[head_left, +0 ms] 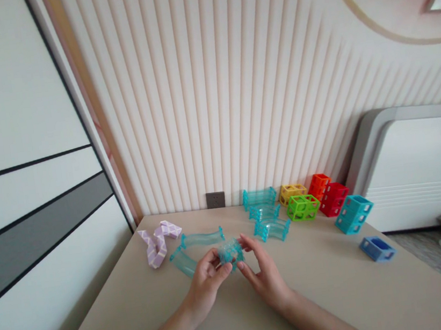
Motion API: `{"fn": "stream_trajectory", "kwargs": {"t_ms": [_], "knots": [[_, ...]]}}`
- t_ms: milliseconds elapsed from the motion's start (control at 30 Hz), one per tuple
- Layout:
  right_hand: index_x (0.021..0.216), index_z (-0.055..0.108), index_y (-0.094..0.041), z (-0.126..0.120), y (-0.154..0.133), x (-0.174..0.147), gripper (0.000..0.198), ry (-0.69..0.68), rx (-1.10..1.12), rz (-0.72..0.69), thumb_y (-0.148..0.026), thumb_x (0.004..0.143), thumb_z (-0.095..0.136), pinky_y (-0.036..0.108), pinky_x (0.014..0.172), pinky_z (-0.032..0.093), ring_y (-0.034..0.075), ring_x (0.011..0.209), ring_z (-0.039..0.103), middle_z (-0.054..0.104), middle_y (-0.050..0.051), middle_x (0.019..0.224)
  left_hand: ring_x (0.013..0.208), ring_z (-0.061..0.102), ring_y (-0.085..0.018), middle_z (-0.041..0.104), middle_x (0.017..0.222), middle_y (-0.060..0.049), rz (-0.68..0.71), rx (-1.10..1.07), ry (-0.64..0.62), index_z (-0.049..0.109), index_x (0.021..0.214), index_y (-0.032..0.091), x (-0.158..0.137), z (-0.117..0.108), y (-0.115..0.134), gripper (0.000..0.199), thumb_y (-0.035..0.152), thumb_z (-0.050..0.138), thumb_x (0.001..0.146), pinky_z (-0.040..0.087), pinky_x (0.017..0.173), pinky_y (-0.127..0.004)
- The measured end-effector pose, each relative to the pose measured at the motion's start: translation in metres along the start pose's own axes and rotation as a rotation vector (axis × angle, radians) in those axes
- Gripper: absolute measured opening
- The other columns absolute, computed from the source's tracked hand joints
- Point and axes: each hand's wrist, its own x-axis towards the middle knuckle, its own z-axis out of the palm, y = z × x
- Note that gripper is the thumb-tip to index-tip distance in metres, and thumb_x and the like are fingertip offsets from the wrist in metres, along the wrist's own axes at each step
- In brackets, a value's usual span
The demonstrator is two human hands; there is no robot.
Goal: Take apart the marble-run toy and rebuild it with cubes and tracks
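Note:
Between both hands, raised over the table, is a short, see-through teal plastic track piece (230, 253). My left hand (209, 277) pinches its left side with thumb and fingers. On the other side, my right hand (261, 269) has its thumb and fingertips against the right edge. Just beyond and left of my left hand lie a curved teal tube piece (183, 263) and a longer teal tube piece (202, 238). Past my right hand rests a teal connector piece (272, 229). The held piece's underside is partly hidden by my fingers.
A lilac folding snake puzzle (157, 246) lies at left. More teal tubes (259, 197) stand by the wall. At right are frame blocks: yellow (291, 192), green (303, 207), orange (320, 186), red (334, 198), turquoise (354, 214) and blue (377, 249). The tabletop (241, 324) ends near a bed headboard.

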Motion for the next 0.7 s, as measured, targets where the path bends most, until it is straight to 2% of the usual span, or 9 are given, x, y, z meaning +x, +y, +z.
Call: {"fn": "stream_trajectory", "kwargs": {"t_ms": [167,267,467,567,700], "knots": [[0.148,0.042,-0.026,-0.004,-0.007,0.000,0.065,-0.086,-0.162,-0.078,-0.036,0.089,0.069,0.041,0.102,0.052,0.029,0.124,0.058,0.058,0.015,0.136,0.099,0.067,-0.024,0.074,0.099,-0.008,-0.025,0.010,0.090,0.066,0.096,0.018,0.000,0.001,-0.004,0.033,0.043,0.079,0.078,0.051,0.093,-0.036],[0.148,0.043,-0.029,-0.004,-0.012,0.000,0.068,-0.160,-0.200,-0.096,-0.033,0.086,0.072,0.042,0.101,0.053,0.029,0.122,0.059,0.058,0.013,0.135,0.092,0.067,-0.021,0.071,0.092,-0.005,-0.020,0.044,0.082,0.064,0.093,0.018,-0.002,0.002,-0.008,0.034,0.043,0.081,0.076,0.053,0.085,-0.032],[0.146,0.044,-0.027,-0.001,-0.014,-0.001,0.069,-0.150,-0.160,-0.084,-0.014,0.081,0.066,0.040,0.104,0.051,0.026,0.124,0.058,0.057,0.012,0.137,0.085,0.064,-0.018,0.067,0.088,-0.003,0.005,0.084,0.042,0.063,0.093,0.018,-0.004,0.001,-0.013,0.036,0.046,0.079,0.077,0.050,0.079,-0.028],[0.145,0.045,-0.025,-0.001,-0.014,-0.002,0.068,-0.134,-0.149,-0.086,-0.015,0.081,0.066,0.040,0.106,0.050,0.026,0.125,0.058,0.058,0.012,0.137,0.078,0.061,-0.016,0.065,0.080,-0.001,-0.011,0.123,0.050,0.062,0.085,0.018,-0.004,-0.002,-0.015,0.033,0.047,0.076,0.080,0.048,0.072,-0.025],[0.146,0.045,-0.025,-0.002,-0.014,-0.002,0.067,-0.126,-0.137,-0.085,-0.020,0.083,0.068,0.038,0.105,0.051,0.026,0.123,0.061,0.061,0.012,0.134,0.075,0.060,-0.016,0.065,0.078,-0.001,-0.016,0.154,0.037,0.063,0.083,0.017,-0.004,-0.007,-0.017,0.031,0.046,0.075,0.082,0.047,0.072,-0.026]]}}
